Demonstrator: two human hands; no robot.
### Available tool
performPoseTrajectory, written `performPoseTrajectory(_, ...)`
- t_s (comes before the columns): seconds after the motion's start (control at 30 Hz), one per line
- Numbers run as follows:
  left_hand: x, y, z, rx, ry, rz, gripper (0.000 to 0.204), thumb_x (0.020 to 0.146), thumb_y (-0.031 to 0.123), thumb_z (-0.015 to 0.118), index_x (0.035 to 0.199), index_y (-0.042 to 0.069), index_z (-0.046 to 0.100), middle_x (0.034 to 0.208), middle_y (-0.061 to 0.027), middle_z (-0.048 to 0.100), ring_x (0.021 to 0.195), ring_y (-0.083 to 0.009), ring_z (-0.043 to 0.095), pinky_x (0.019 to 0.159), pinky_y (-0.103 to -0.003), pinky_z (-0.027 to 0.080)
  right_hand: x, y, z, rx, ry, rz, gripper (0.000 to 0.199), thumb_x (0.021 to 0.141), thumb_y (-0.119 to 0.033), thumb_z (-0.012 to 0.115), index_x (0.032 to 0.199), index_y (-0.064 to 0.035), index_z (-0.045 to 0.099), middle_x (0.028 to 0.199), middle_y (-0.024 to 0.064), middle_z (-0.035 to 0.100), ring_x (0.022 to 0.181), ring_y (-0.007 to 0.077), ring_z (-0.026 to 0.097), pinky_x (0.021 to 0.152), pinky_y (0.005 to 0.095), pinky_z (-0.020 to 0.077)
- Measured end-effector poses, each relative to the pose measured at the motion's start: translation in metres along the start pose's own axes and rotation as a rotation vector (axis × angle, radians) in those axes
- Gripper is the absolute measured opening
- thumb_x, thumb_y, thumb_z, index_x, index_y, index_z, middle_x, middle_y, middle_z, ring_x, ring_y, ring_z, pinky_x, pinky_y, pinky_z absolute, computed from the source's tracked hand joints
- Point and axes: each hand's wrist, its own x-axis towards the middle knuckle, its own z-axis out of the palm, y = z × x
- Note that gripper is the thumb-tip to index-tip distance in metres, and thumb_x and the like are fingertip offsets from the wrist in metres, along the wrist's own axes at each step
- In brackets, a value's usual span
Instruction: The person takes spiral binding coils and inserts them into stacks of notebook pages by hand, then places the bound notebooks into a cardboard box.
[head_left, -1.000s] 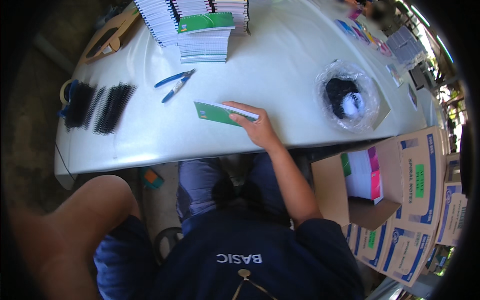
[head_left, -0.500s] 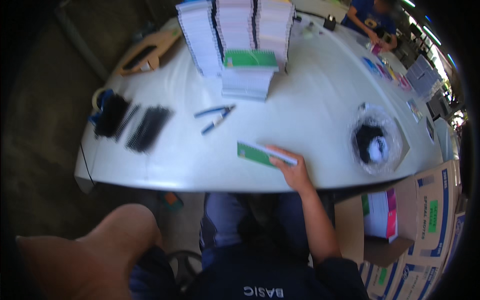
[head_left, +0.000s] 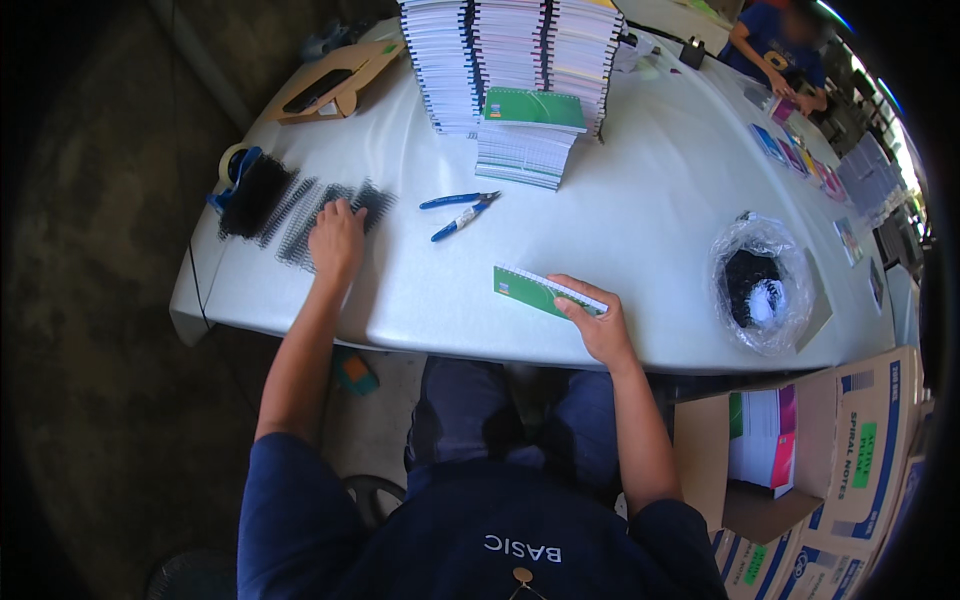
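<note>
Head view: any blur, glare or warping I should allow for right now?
Head view: the green notebook reads fairly crisp; head view: the tabletop's near edge bows from fisheye distortion; head view: the floor at left is dim, the far-right background blown out; head view: the co-worker's head is blurred.

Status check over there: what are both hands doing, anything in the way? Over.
Left hand at the black coils. Right hand gripping a green notebook. Blue pliers lying right of the coils, seemingly blocking neither hand.
</note>
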Motion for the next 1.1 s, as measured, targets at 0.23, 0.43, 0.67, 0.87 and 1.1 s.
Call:
performPoseTrajectory(0.23,0.026,0.013,-0.055,-0.028,-0.211,0.038,0.025,0.086,0.030,0.057,0.092,0.008,0.068,0.097,-0.0122,0.063,0.091,-0.0302,0.060,0.077,-0.041,0.047,-0.002,-0.003,-0.002,-0.030,-0.059,-0.051,0.029,0.088,-0.006,0.058,0.117,-0.0004,0.060,0.112,0.0090,0.064,0.104,0.0132,0.055,0.093,0.0268,0.0414)
performPoseTrajectory(0.43,0.009,0.049,-0.097,-0.971,-0.382,0.295,0.035,0.090,0.031,0.050,0.108,0.001,0.057,0.078,-0.0083,0.055,0.071,-0.0189,0.052,0.070,-0.030,0.043,-0.005,0.004,-0.001,0.006,0.004,-0.003,0.028,0.088,-0.007,0.058,0.115,-0.0005,0.061,0.111,0.0095,0.064,0.102,0.0133,0.056,0.092,0.0271,0.0421)
performPoseTrajectory(0.67,-0.056,0.092,-0.097,-1.209,-0.898,0.287,0.042,0.096,0.040,0.046,0.083,0.001,0.057,0.065,-0.0020,0.046,0.064,-0.0111,0.043,0.062,-0.026,0.039,-0.006,0.003,-0.002,0.004,0.004,-0.033,0.026,0.088,-0.006,0.059,0.113,0.0000,0.062,0.108,0.0088,0.066,0.098,0.0123,0.058,0.089,0.0260,0.0437)
performPoseTrajectory(0.87,-0.048,0.098,-0.099,-1.145,-1.022,0.120,0.043,0.096,0.039,0.045,0.080,0.003,0.060,0.059,-0.0012,0.045,0.060,-0.0101,0.041,0.059,-0.025,0.037,-0.008,0.006,-0.004,-0.002,-0.035,-0.066,0.026,0.087,-0.003,0.058,0.113,0.0003,0.062,0.107,0.0089,0.066,0.097,0.0121,0.058,0.088,0.0251,0.0444)
performPoseTrajectory(1.1,-0.035,0.101,-0.115,-1.151,-0.663,0.520,0.017,0.082,0.014,0.066,0.096,0.008,0.059,0.093,-0.0012,0.055,0.082,-0.0138,0.052,0.070,-0.027,0.039,-0.008,-0.001,0.004,-0.023,-0.013,-0.092,0.026,0.087,-0.002,0.058,0.112,-0.0010,0.063,0.105,0.0097,0.067,0.094,0.0115,0.060,0.085,0.0242,0.0454)
